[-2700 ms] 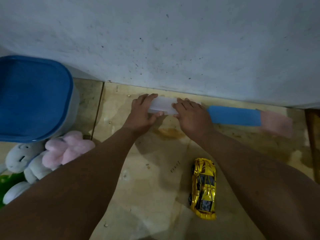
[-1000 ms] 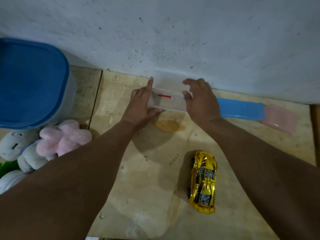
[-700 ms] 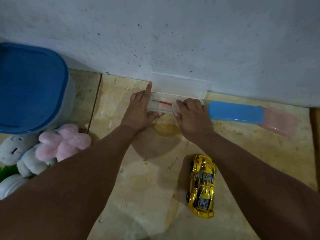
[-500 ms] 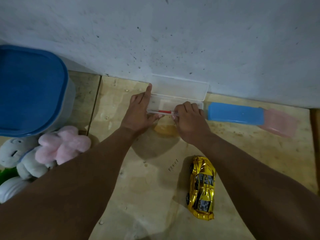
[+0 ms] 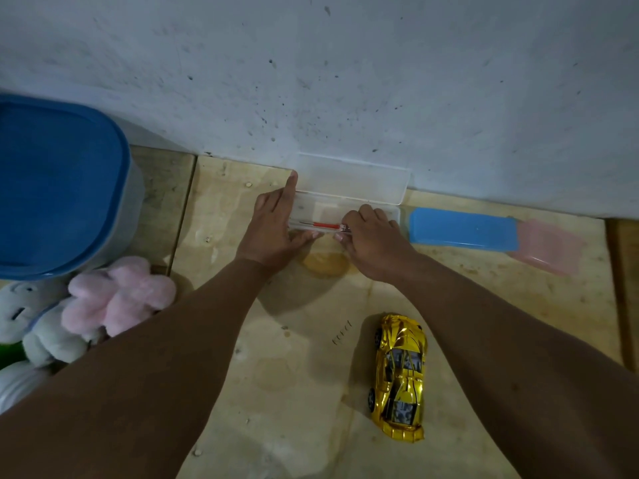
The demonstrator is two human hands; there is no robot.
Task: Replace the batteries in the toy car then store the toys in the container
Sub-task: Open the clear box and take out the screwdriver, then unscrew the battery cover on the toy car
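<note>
A clear plastic case (image 5: 349, 188) lies open against the wall, its lid leaning back. Inside its tray lies a small red-handled screwdriver (image 5: 323, 224). My left hand (image 5: 273, 226) braces the case's left end, index finger pointing up along it. My right hand (image 5: 371, 236) pinches the right end of the screwdriver at the tray's front edge. A gold toy car (image 5: 399, 371) sits on the plywood floor below my right forearm, nose toward the wall. The blue-lidded container (image 5: 58, 188) stands at the left with its lid on.
Plush toys, pink (image 5: 117, 295) and grey (image 5: 31, 319), lie below the container. A blue box (image 5: 460, 229) and a pink box (image 5: 549, 245) lie along the wall to the right of the case. A brown stain (image 5: 323, 264) marks the plywood.
The clear case went from closed to open, its lid now tipped back against the wall. My right hand came down from the lid and took hold of the screwdriver's end.
</note>
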